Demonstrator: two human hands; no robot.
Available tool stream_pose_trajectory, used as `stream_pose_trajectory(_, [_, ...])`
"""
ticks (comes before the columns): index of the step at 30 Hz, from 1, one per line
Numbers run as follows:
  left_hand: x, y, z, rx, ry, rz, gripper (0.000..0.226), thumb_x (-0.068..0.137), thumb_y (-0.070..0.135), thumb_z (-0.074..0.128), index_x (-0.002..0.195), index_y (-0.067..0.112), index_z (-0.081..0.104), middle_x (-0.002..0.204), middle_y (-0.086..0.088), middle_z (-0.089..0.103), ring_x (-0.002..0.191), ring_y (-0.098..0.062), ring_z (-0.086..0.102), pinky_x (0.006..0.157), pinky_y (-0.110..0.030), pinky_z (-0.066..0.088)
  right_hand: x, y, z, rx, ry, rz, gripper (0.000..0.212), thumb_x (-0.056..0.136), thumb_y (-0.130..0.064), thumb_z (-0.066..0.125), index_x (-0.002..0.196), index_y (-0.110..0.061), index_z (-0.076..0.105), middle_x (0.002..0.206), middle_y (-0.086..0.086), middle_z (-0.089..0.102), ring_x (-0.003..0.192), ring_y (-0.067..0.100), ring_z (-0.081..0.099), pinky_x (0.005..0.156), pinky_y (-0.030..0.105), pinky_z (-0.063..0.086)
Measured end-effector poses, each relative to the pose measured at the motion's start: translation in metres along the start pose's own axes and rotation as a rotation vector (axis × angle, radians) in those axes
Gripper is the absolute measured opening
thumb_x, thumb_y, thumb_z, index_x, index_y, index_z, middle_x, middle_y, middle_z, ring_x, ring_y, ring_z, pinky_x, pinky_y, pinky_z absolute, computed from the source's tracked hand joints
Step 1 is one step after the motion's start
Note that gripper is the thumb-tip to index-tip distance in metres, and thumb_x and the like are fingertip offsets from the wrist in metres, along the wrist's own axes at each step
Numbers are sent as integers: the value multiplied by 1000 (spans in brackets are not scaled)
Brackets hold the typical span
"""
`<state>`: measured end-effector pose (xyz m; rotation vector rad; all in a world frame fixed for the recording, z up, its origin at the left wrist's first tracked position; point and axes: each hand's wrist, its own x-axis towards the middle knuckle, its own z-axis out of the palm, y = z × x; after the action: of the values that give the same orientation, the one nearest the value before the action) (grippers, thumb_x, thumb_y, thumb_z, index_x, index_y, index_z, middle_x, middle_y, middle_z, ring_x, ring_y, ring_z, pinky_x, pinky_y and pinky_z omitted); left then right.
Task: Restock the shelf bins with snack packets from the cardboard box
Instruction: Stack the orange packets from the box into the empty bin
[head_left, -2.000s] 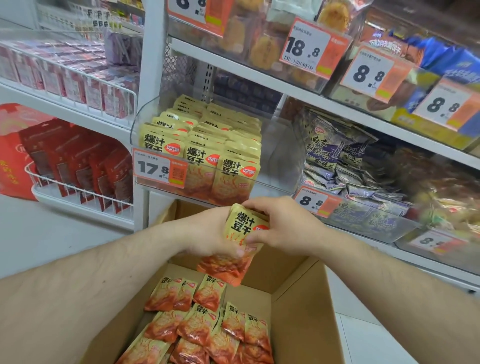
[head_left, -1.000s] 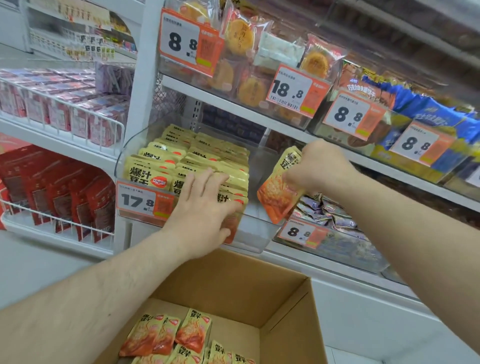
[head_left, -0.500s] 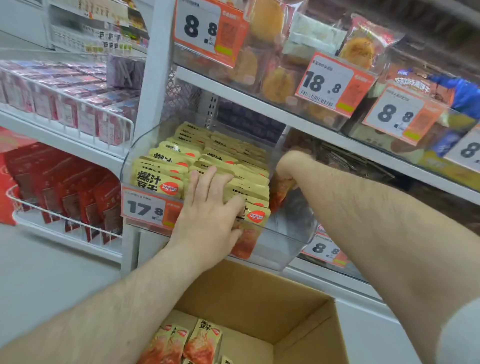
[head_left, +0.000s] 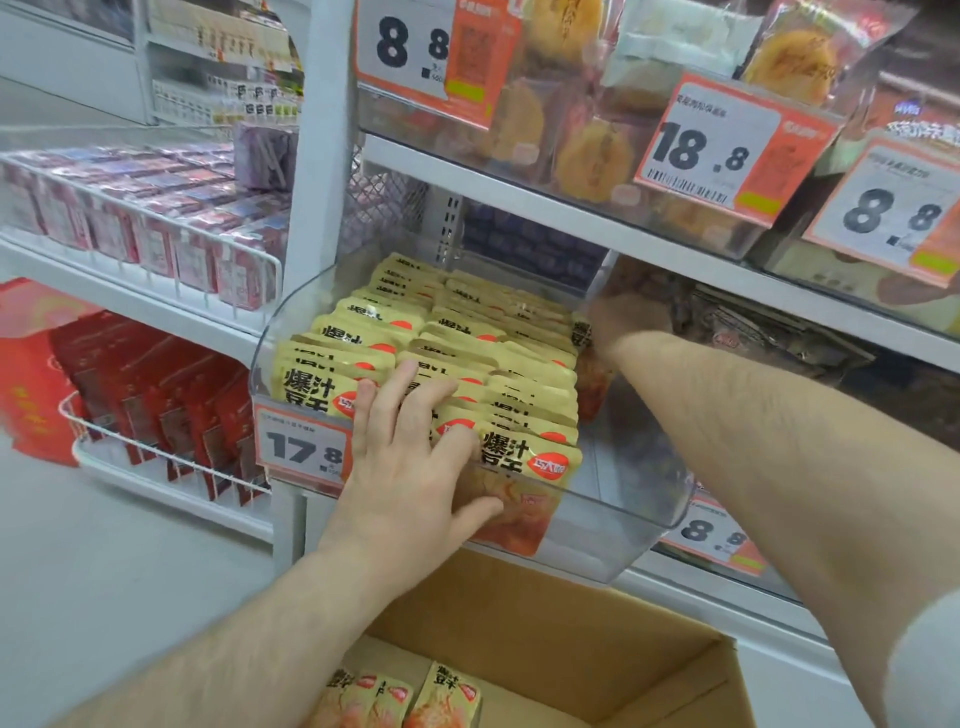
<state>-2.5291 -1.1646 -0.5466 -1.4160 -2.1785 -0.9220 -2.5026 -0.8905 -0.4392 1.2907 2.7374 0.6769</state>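
- Left hand (head_left: 410, 467): fingers straight and spread, pressing the front packets (head_left: 467, 364) back in the clear bin (head_left: 623, 540)
- Right hand (head_left: 631, 322): deep at the bin's right rear, blurred; whether its grip holds the packet beside it I cannot tell
- Arm stretched across
- Box (head_left: 597, 649) below holds more packets

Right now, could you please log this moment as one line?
left hand: pressing packets back | right hand: deep in bin, grip blurred | box: packets remain

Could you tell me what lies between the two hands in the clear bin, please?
In the head view, rows of yellow snack packets fill the clear bin between the left hand and the right hand.
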Motion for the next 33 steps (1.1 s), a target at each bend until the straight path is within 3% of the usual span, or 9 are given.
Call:
stream_pose_trajectory(5, [2,-3,1,-43,40,15,46,58,45,89,78,23,54,131,-5,41,141,-33,22,121,-41,-10,-4,-6,1,-55,47,-85,34,98,3,36,115,-4,64,118,15,66,106,32,64,68,34,47])
stream_pose_trajectory(10, [3,-3,1,-64,24,11,49,56,45,90,77,27,50,128,-2,41,140,-30,23,120,-39,-11,-5,-9,6,-14,57,-80,35,100,-1,35,124,-2,61,128,20,61,115,38,60,89,43,54])
stream_pose_trajectory(16, [3,-3,1,-64,24,8,54,55,48,91,76,33,44,126,2,40,139,-26,23,120,-34,-13,1,-11,10,0,120,-86,36,97,2,35,119,-1,63,124,20,63,111,38,62,83,43,53])
stream_pose_trajectory(22, [4,-1,2,-60,22,6,59,55,49,90,78,36,38,126,1,43,139,-26,24,119,-36,-11,3,-13,13,-28,153,-62,41,97,3,36,138,2,40,125,26,54,108,43,60,83,48,56])
stream_pose_trajectory(25, [6,-5,0,-77,21,14,58,54,50,91,77,36,39,126,2,43,138,-25,24,119,-35,-11,-4,-10,3,-14,75,-12,45,96,2,41,141,0,41,131,25,51,114,41,58,86,45,54])
stream_pose_trajectory(27, [7,-7,-2,-97,7,20,58,54,50,91,76,36,39,125,1,45,138,-25,25,119,-35,-10,-18,-8,-2,-44,-24,-44,34,93,-10,55,127,-7,58,116,15,61,102,33,62,82,40,55])
stream_pose_trajectory(29, [8,-7,-4,-107,-11,10,57,54,49,91,75,36,40,126,0,47,138,-24,24,119,-33,-12,-33,-6,-6,-160,-205,-118,29,89,-22,66,116,-12,65,98,6,59,89,25,57,79,32,53])
stream_pose_trajectory(31, [8,-7,-5,-106,-24,0,54,55,48,91,74,35,42,126,0,48,138,-21,22,118,-31,-16,-44,-4,-6,-307,-330,-173,36,86,-24,70,120,-14,63,104,6,59,97,24,55,84,31,50])
stream_pose_trajectory(33, [9,-6,-6,-105,-31,-5,52,57,48,90,73,35,43,127,0,47,139,-18,19,117,-29,-19,-45,-5,-4,-369,-367,-188,48,85,-27,71,130,-18,59,123,8,57,115,28,54,98,38,48])
